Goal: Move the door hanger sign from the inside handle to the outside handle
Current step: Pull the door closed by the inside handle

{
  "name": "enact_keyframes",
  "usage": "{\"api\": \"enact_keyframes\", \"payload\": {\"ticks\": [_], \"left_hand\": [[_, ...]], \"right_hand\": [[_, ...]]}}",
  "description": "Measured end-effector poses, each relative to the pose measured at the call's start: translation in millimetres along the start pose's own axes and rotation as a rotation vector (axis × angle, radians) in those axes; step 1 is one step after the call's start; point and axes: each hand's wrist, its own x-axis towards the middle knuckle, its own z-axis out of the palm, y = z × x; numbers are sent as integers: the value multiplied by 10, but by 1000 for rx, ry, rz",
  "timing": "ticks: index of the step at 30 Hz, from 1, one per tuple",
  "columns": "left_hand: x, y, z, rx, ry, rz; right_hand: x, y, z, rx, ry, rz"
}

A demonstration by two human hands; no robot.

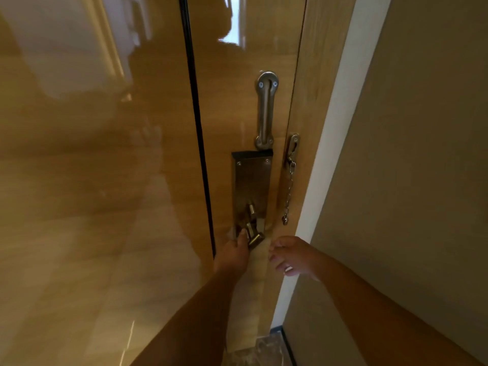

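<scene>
A pale tan door hanger sign [250, 313] hangs down the glossy wooden door [105, 207] from the brass inside handle [254, 239]. The handle sits at the bottom of a dark metal lock plate [250, 186]. My left hand [232, 256] is at the sign's top left, with its thumb up against the handle; its fingers are hidden behind the hand. My right hand [290, 256] has its thumb and forefinger pinched at the sign's upper right edge and its other fingers curled. The door is shut, so the outside handle is hidden.
A steel guard bar [266, 109] is fixed above the lock plate. A security chain [289, 191] hangs from the wooden jamb. A white frame strip [330, 154] and a beige wall [409, 180] lie to the right. A patch of floor [266, 350] shows below the sign.
</scene>
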Motion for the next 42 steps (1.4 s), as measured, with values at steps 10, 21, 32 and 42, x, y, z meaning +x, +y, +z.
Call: {"api": "enact_keyframes", "payload": {"ticks": [10,21,32,42], "left_hand": [[432,70,-2,60,41,38],[494,41,139,31,175,48],[532,56,66,70,118,42],[139,554,-454,599,130,346]], "right_hand": [[307,-12,-178,-43,13,35],[510,-152,-144,-88,3,-9],[223,90,-211,-77,51,17],[-408,155,-116,-41,47,-51]]}}
